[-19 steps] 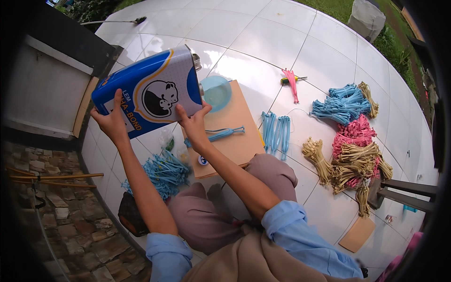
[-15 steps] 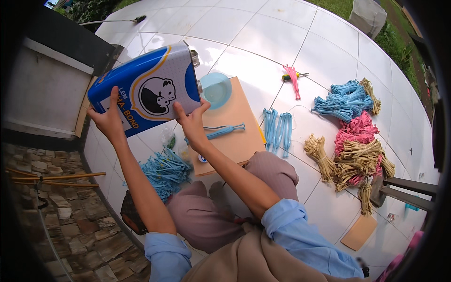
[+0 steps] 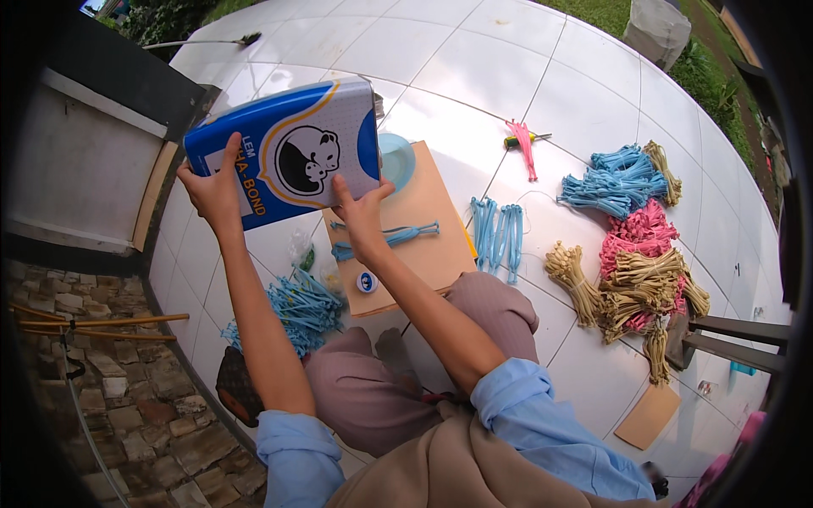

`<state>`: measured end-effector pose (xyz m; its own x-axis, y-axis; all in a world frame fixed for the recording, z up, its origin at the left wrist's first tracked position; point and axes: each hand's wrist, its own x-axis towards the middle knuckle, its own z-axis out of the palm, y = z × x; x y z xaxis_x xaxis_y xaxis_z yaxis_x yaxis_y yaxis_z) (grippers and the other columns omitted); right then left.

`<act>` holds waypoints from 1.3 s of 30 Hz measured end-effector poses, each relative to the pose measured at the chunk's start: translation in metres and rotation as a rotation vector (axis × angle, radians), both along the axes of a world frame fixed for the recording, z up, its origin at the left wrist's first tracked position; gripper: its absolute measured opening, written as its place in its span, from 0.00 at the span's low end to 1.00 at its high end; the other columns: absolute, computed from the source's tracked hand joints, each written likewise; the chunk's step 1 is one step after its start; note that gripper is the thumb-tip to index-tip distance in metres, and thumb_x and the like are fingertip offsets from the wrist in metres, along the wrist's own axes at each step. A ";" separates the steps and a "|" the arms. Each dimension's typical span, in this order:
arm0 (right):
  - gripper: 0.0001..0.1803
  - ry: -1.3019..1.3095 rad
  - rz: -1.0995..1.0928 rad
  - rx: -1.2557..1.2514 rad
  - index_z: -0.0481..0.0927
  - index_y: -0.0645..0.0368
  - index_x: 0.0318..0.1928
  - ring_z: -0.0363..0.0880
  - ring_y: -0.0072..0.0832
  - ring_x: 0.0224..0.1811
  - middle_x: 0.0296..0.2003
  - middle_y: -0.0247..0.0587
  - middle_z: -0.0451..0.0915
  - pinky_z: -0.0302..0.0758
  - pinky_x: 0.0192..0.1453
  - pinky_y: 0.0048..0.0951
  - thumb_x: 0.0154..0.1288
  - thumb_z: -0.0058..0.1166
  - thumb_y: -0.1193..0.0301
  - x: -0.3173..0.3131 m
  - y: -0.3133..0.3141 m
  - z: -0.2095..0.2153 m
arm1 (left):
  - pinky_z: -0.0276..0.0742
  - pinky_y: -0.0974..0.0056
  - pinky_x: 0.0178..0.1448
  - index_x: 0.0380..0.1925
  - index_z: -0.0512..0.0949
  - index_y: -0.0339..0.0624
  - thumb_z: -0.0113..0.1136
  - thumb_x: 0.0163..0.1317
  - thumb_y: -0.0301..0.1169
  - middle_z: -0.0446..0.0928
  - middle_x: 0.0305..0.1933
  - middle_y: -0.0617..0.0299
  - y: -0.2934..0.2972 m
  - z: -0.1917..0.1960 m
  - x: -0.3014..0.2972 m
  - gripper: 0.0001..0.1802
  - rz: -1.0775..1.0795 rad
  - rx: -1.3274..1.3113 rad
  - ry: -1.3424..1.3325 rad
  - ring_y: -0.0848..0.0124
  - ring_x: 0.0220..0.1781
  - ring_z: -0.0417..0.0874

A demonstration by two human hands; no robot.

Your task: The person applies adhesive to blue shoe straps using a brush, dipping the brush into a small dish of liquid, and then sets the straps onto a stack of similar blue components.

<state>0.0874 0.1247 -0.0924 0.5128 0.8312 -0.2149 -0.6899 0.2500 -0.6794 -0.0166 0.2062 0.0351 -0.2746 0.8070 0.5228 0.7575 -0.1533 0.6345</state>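
A large blue and white rectangular glue can [image 3: 284,157] is held up in both hands, lying on its side with its metal spout end facing right. My left hand [image 3: 216,190] grips the bottom end, thumb and fingers spread round it. Closer to the spout, my right hand [image 3: 364,216] is closed on the lower edge. Below the spout end is a translucent blue bowl [image 3: 400,165], partly hidden by the can. The bowl sits on a tan board [image 3: 432,190], along with blue cords [image 3: 413,232] and a small round white and blue container [image 3: 366,282].
Blue cords [image 3: 497,237] lie right of the board. Beyond are a pink bundle [image 3: 522,148] and a yellow-handled screwdriver [image 3: 540,136]. Blue [image 3: 614,182], pink [image 3: 635,237] and beige bundles [image 3: 648,279] pile up at right. A blue cord heap [image 3: 301,309] lies near my left forearm.
Both hands have carried the can to the right, and it now covers more of the bowl. The small round container on the board has come into fuller view.
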 end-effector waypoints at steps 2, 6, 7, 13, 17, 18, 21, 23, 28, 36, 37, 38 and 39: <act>0.36 -0.037 0.000 -0.014 0.44 0.60 0.53 0.66 0.37 0.55 0.51 0.59 0.61 0.65 0.57 0.31 0.59 0.57 0.61 0.001 0.003 -0.001 | 0.71 0.58 0.55 0.46 0.65 0.37 0.68 0.35 0.62 0.74 0.43 0.49 -0.002 -0.002 0.000 0.47 0.009 0.012 -0.014 0.57 0.47 0.78; 0.36 -0.097 -0.035 0.058 0.44 0.62 0.52 0.65 0.37 0.55 0.51 0.60 0.62 0.64 0.58 0.31 0.60 0.57 0.62 0.003 0.009 -0.009 | 0.72 0.59 0.55 0.46 0.64 0.37 0.67 0.37 0.61 0.74 0.43 0.49 -0.007 -0.002 0.002 0.46 0.025 0.006 -0.051 0.57 0.47 0.78; 0.36 -0.113 -0.023 0.055 0.44 0.62 0.53 0.65 0.37 0.55 0.51 0.60 0.62 0.64 0.58 0.31 0.60 0.57 0.62 0.002 0.010 -0.009 | 0.72 0.59 0.55 0.46 0.64 0.37 0.67 0.38 0.61 0.74 0.44 0.49 -0.008 -0.001 0.000 0.45 0.034 0.009 -0.041 0.57 0.47 0.78; 0.37 -0.212 0.071 0.118 0.42 0.64 0.54 0.69 0.38 0.52 0.49 0.63 0.63 0.67 0.56 0.31 0.60 0.57 0.64 0.000 0.001 -0.004 | 0.73 0.60 0.54 0.47 0.63 0.38 0.67 0.41 0.58 0.73 0.45 0.49 -0.025 -0.015 -0.027 0.43 0.105 0.020 -0.183 0.58 0.47 0.78; 0.37 -0.336 0.096 0.174 0.43 0.64 0.53 0.70 0.38 0.51 0.48 0.63 0.64 0.69 0.53 0.31 0.59 0.57 0.66 0.000 -0.006 -0.004 | 0.75 0.60 0.52 0.46 0.62 0.39 0.66 0.44 0.55 0.73 0.44 0.50 -0.042 -0.036 -0.048 0.39 0.128 0.039 -0.317 0.60 0.46 0.78; 0.36 -0.370 0.125 0.129 0.43 0.64 0.53 0.70 0.38 0.51 0.48 0.63 0.64 0.69 0.53 0.31 0.59 0.57 0.66 0.000 -0.008 -0.006 | 0.75 0.60 0.52 0.46 0.62 0.39 0.66 0.44 0.55 0.73 0.44 0.50 -0.046 -0.038 -0.049 0.39 0.128 0.048 -0.324 0.60 0.46 0.78; 0.35 -0.376 0.181 0.075 0.44 0.63 0.52 0.71 0.38 0.50 0.48 0.62 0.64 0.69 0.53 0.30 0.59 0.57 0.66 -0.001 -0.013 -0.012 | 0.76 0.62 0.50 0.45 0.62 0.39 0.67 0.45 0.53 0.73 0.42 0.51 -0.052 -0.043 -0.052 0.38 0.119 0.059 -0.327 0.61 0.44 0.79; 0.34 -0.347 0.208 0.064 0.45 0.63 0.52 0.71 0.39 0.50 0.48 0.62 0.65 0.69 0.53 0.31 0.59 0.57 0.66 -0.003 -0.014 -0.015 | 0.76 0.62 0.49 0.45 0.62 0.38 0.67 0.45 0.53 0.73 0.42 0.51 -0.053 -0.046 -0.053 0.38 0.118 0.056 -0.323 0.61 0.44 0.79; 0.35 -0.243 0.289 0.003 0.44 0.58 0.51 0.70 0.35 0.49 0.49 0.58 0.64 0.75 0.45 0.30 0.59 0.58 0.64 0.003 -0.022 -0.012 | 0.76 0.60 0.50 0.45 0.62 0.38 0.68 0.44 0.52 0.72 0.42 0.51 -0.056 -0.045 -0.049 0.38 0.104 0.033 -0.319 0.61 0.44 0.78; 0.36 -0.060 0.278 -0.015 0.43 0.54 0.51 0.67 0.36 0.53 0.53 0.54 0.58 0.77 0.46 0.34 0.58 0.58 0.60 0.013 -0.019 -0.015 | 0.73 0.54 0.53 0.49 0.61 0.41 0.67 0.43 0.56 0.69 0.47 0.49 -0.047 -0.020 -0.021 0.41 0.082 -0.026 0.000 0.57 0.51 0.74; 0.36 -0.049 0.251 -0.024 0.44 0.54 0.51 0.68 0.35 0.50 0.52 0.53 0.59 0.77 0.43 0.32 0.58 0.58 0.59 0.014 -0.018 -0.014 | 0.73 0.54 0.53 0.49 0.61 0.41 0.67 0.43 0.56 0.69 0.47 0.49 -0.046 -0.018 -0.017 0.41 0.073 -0.025 0.005 0.57 0.51 0.74; 0.36 -0.044 0.241 -0.023 0.44 0.54 0.51 0.68 0.35 0.50 0.52 0.53 0.59 0.77 0.43 0.32 0.58 0.58 0.59 0.015 -0.017 -0.014 | 0.73 0.54 0.54 0.49 0.61 0.40 0.67 0.43 0.55 0.69 0.47 0.49 -0.045 -0.015 -0.013 0.41 0.069 -0.047 -0.016 0.57 0.51 0.74; 0.36 -0.044 0.231 -0.019 0.44 0.54 0.51 0.69 0.34 0.50 0.52 0.53 0.60 0.77 0.43 0.31 0.58 0.58 0.59 0.015 -0.017 -0.012 | 0.73 0.55 0.54 0.49 0.61 0.40 0.67 0.43 0.54 0.69 0.47 0.48 -0.044 -0.012 -0.010 0.41 0.067 -0.071 -0.029 0.57 0.51 0.74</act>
<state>0.1026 0.1080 -0.1046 0.3184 0.9235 -0.2138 -0.6972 0.0753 -0.7129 -0.0268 0.1618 0.0229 -0.3435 0.8210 0.4561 0.7455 -0.0570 0.6640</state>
